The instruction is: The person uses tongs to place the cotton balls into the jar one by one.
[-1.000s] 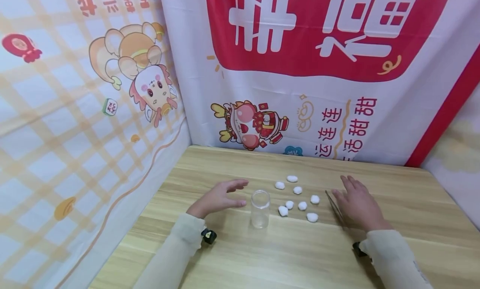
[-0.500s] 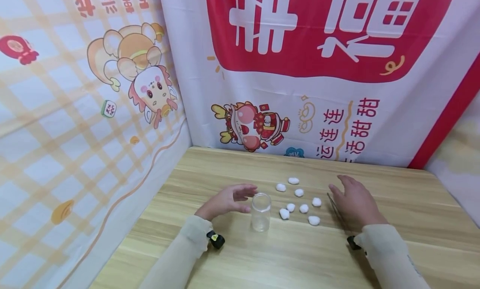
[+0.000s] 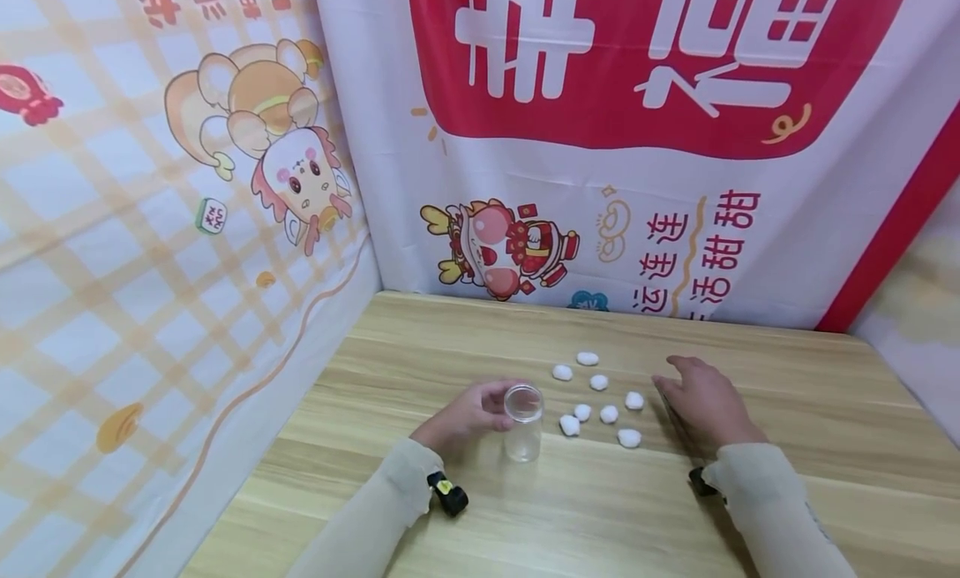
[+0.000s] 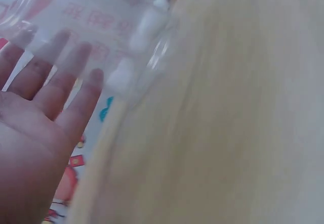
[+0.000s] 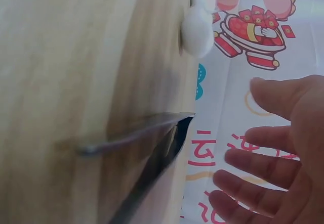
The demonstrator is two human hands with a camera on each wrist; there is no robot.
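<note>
A clear plastic jar [image 3: 523,441] stands upright and lidless on the wooden table. My left hand [image 3: 471,413] is at its left side, thumb and fingers spread about the wall near the rim. In the left wrist view, the extended fingers [image 4: 81,100] lie right by the see-through wall. Several white cotton balls [image 3: 598,382] are scattered to the right of the jar. Metal tweezers [image 5: 148,173] lie on the table by my right hand [image 3: 708,401], their tip pointing away from me. That hand's fingers are spread and relaxed, holding nothing, above and beside the tweezers.
The wood-grain table [image 3: 592,520] ends at a hanging printed cloth [image 3: 390,228] at the back. Another checked cloth [image 3: 172,311] borders the left side. Black wrist cameras [image 3: 448,495] are strapped over both sleeves.
My left hand has moved right, from a gap beside the jar up to its wall. The right hand has shifted slightly left over the tweezers. The jar and cotton balls stay put.
</note>
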